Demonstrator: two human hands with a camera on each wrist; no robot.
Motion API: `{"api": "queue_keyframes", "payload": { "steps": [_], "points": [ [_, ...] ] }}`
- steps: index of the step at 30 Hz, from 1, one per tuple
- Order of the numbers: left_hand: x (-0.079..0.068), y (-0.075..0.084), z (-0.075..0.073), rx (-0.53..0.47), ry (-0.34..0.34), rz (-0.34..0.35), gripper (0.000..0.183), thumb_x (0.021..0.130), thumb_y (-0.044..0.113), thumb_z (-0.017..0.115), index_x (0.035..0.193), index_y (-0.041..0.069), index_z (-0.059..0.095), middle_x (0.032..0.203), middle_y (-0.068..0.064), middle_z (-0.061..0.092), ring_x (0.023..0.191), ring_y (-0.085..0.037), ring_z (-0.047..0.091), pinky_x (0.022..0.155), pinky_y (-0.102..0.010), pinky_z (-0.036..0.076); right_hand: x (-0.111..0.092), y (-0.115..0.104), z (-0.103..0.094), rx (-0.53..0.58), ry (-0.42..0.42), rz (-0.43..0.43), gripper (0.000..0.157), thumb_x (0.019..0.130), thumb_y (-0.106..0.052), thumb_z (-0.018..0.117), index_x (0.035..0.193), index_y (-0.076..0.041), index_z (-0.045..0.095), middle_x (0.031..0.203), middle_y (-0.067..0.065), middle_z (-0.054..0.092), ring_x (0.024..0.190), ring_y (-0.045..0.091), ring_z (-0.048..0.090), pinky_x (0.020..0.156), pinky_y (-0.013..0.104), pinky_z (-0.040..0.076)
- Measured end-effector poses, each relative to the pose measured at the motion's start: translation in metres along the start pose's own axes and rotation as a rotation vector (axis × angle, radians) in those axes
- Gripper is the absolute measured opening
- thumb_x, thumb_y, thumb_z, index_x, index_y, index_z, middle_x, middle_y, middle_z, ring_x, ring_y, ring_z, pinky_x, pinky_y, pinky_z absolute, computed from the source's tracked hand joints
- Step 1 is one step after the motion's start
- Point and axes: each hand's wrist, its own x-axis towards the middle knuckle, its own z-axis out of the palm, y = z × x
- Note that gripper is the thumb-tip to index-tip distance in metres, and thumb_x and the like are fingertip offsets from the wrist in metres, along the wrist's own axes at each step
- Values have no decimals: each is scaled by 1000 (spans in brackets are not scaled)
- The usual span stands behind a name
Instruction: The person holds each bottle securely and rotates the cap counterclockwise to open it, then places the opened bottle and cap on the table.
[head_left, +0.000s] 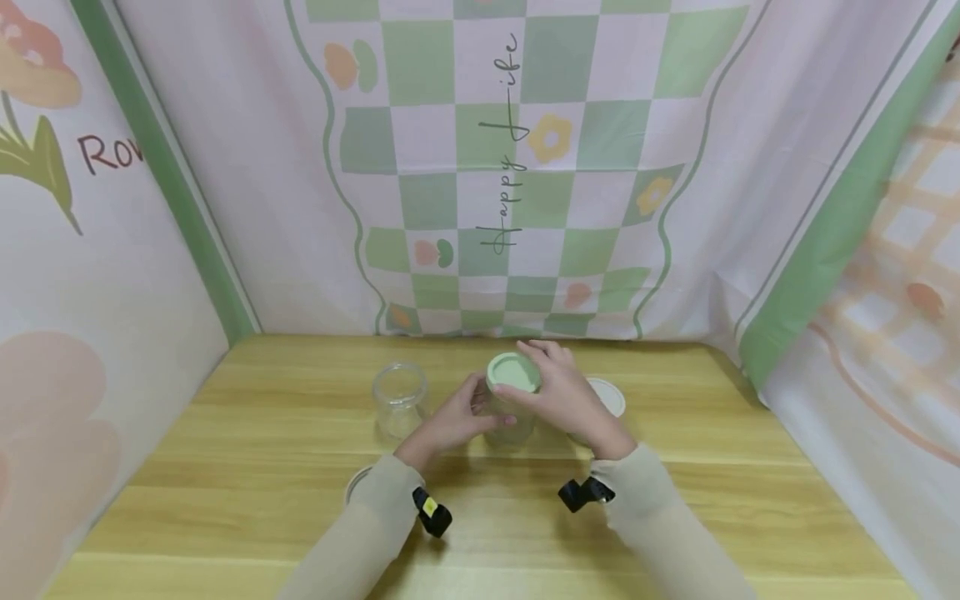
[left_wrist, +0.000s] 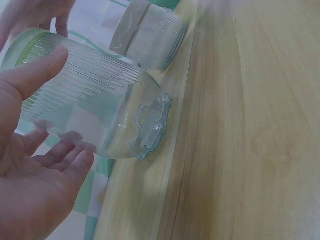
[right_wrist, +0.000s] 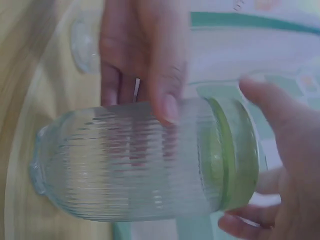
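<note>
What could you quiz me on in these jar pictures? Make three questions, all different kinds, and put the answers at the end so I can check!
1. Pick one: what colour is the lid on the held jar?
A) red
B) green
C) black
2. True or false: in the head view, the open jar stands to the left of the held jar.
3. Fill the gap: the fingers of the person's ____ hand curve around the held jar's glass body, below the lid.

Key
1. B, green
2. True
3. left, the left hand
</note>
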Motion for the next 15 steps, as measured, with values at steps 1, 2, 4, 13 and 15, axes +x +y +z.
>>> {"api": "queue_keyframes", "payload": {
  "steps": [1,2,4,13,15],
  "points": [
    [0,0,0,-4,1,-5,78,91,30,77,153,24,32,153,-2,39,143,-32,33,116,-53,28,-1,-2,1,-41,28,7,94,84,-66,69,151,-5,44,149,22,41,129,40,41,88,54,50],
    [0,1,0,-9,1,-7,78,90,30,78,153,24,32,153,-2,40,143,-32,33,116,-54,28,-1,-4,3,-77,51,14,94,84,-67,68,149,-4,45,146,22,43,126,39,43,88,53,49],
    [0,1,0,-15,-1,-12,78,89,32,78,152,24,33,153,-2,40,144,-32,33,116,-55,28,-3,-8,5,-151,84,22,95,84,-69,67,148,-3,47,140,23,47,119,37,46,88,51,48],
    [0,-1,-1,-7,-4,-31,84,85,44,80,152,28,33,154,3,39,143,-29,34,115,-56,28,-7,-15,13,-211,142,-10,81,86,-58,72,136,4,56,121,24,49,107,34,46,79,43,48],
    [0,-1,-1,-13,-10,-27,83,86,41,80,153,27,32,153,4,39,143,-28,35,116,-55,29,-7,-15,14,-208,147,-24,80,86,-56,73,135,5,57,118,24,50,106,34,46,78,42,49]
  ]
}}
